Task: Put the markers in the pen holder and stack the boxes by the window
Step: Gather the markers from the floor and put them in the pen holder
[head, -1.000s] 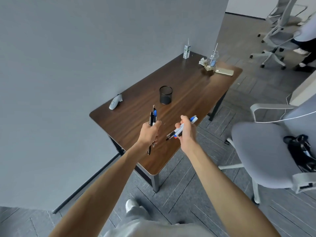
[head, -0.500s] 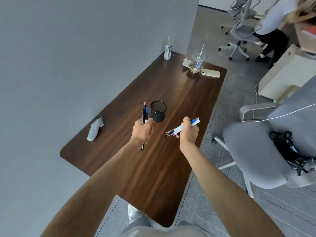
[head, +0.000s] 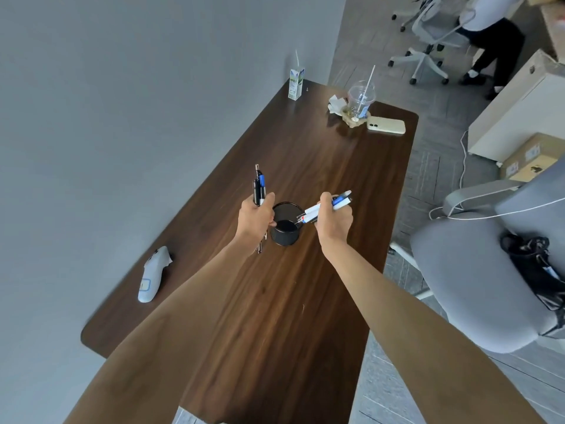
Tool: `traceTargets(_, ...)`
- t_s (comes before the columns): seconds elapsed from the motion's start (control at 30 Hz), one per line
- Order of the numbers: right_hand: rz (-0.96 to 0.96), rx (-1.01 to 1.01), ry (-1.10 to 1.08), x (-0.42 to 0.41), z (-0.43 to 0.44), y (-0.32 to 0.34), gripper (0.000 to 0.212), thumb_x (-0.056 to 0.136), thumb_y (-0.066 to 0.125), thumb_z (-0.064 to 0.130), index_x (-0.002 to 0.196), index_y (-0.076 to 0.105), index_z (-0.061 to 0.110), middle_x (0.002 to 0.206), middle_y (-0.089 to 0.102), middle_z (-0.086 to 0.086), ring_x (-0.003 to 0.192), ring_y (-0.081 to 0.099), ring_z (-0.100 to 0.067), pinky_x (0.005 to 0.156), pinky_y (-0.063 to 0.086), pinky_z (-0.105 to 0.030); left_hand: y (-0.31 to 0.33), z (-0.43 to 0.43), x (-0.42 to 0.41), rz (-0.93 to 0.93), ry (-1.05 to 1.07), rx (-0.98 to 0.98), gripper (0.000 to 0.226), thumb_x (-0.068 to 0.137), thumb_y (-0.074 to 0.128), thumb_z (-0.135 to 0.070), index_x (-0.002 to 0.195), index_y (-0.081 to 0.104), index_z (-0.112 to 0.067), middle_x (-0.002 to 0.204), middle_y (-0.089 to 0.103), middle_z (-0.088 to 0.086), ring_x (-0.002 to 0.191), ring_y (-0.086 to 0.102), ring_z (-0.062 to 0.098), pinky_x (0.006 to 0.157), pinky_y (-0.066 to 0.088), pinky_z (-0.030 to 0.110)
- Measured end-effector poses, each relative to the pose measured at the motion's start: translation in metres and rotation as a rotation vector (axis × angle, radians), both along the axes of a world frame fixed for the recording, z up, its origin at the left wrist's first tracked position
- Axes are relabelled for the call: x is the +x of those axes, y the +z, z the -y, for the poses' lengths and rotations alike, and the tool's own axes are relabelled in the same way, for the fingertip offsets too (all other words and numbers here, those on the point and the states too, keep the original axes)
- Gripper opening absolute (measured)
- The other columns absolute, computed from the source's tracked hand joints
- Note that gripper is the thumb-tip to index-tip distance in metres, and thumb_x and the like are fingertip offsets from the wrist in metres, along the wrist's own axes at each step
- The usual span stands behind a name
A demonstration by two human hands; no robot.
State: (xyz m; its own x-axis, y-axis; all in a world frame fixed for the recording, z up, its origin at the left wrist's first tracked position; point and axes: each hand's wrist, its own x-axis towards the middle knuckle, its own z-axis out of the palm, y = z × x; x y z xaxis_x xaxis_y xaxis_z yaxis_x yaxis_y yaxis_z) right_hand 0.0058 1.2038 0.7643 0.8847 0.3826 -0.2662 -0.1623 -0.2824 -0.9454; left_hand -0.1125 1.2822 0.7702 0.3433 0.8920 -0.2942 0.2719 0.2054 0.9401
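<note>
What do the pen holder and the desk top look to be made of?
The pen holder looks like black metal mesh with a matt finish: its wall looks finely textured and its rim is thin. The blur leaves that open. The desk top shows dark walnut-like grain with a soft sheen; solid wood, veneer or laminate cannot be told.

Two bare forearms extend from the bottom edge of the frame, with no sleeves, watch, bracelet or rings visible on either. The left hand (head: 256,218) and right hand (head: 333,223) are ungloved. The left forearm enters from the lower left corner and the right from the lower right, both long and slender through the wide-angle lens. No clothing shows along either arm up to the frame's edge, and the rest of the person's body is out of view.
</note>
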Motion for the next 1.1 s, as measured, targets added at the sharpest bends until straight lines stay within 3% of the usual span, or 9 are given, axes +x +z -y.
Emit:
traceTargets(0.17,0.062,-0.039,0.148,0.025,-0.028,-0.023,0.018,0.09,0.062,0.028,0.092,0.061,0.01,0.075,0.065,0.005,0.068,0.069,-0.014,0.058,0.057,-0.022,-0.02,-0.018,0.019,-0.019,0.05,-0.001,0.019,0.092,0.05,-0.028,0.082,0.041,-0.013,0.059,0.046,0.002,0.047,0.039,0.01,0.052,0.037,0.023)
traceTargets(0.27,0.112,-0.14,0.231,0.034,-0.036,-0.041,0.028,0.088,0.066,0.032,0.099,0.063,0.007,0.088,0.069,-0.002,0.072,0.07,-0.015,0.056,0.055,-0.017,-0.033,-0.026,0.023,-0.037,0.06,0.002,0.02,0.092,0.049,-0.028,0.081,0.042,-0.013,0.059,0.046,0.003,0.046,0.037,0.009,0.051,0.036,0.023)
traceTargets(0.47,0.158,-0.223,0.43,0.042,-0.051,-0.063,0.031,0.084,0.073,0.033,0.1,0.064,0.008,0.088,0.07,-0.004,0.066,0.07,-0.013,0.047,0.051,-0.011,-0.044,-0.039,0.03,-0.044,0.045,0.03,0.025,0.092,0.05,-0.028,0.075,0.041,-0.012,0.056,0.045,0.001,0.04,0.036,0.003,0.04,0.035,0.01)
traceTargets(0.57,0.234,-0.282,0.536,0.042,-0.055,-0.07,0.027,0.083,0.073,0.036,0.093,0.062,0.013,0.089,0.071,-0.005,0.071,0.07,-0.017,0.059,0.059,-0.022,-0.044,-0.044,0.031,-0.035,0.055,0.04,0.03,0.094,0.05,-0.028,0.071,0.038,-0.014,0.055,0.047,0.001,0.042,0.037,0.006,0.045,0.038,0.013)
traceTargets(0.67,0.318,-0.356,0.58,0.043,-0.056,-0.075,0.037,0.084,0.07,0.045,0.1,0.066,0.012,0.091,0.07,-0.001,0.082,0.07,-0.018,0.072,0.06,-0.027,-0.044,-0.048,0.032,-0.037,0.051,0.048,0.032,0.094,0.051,-0.03,0.067,0.038,-0.018,0.054,0.049,-0.002,0.044,0.04,0.006,0.052,0.04,0.02)
traceTargets(0.87,0.389,-0.366,0.62,0.046,-0.053,-0.07,0.04,0.082,0.066,0.056,0.099,0.066,0.021,0.09,0.07,0.005,0.08,0.067,-0.014,0.071,0.059,-0.027,-0.043,-0.051,0.038,-0.003,0.056,0.034,0.03,0.095,0.051,-0.032,0.073,0.041,-0.014,0.055,0.05,-0.001,0.044,0.041,0.006,0.043,0.038,0.008)
traceTargets(1.1,0.419,-0.369,0.562,0.052,-0.04,-0.062,0.048,0.088,0.05,0.063,0.11,0.066,0.024,0.098,0.069,0.007,0.093,0.064,-0.013,0.08,0.053,-0.029,-0.039,-0.045,0.047,0.002,0.024,0.037,0.028,0.095,0.05,-0.035,0.077,0.044,-0.015,0.057,0.052,-0.004,0.051,0.044,0.008,0.059,0.04,0.024)
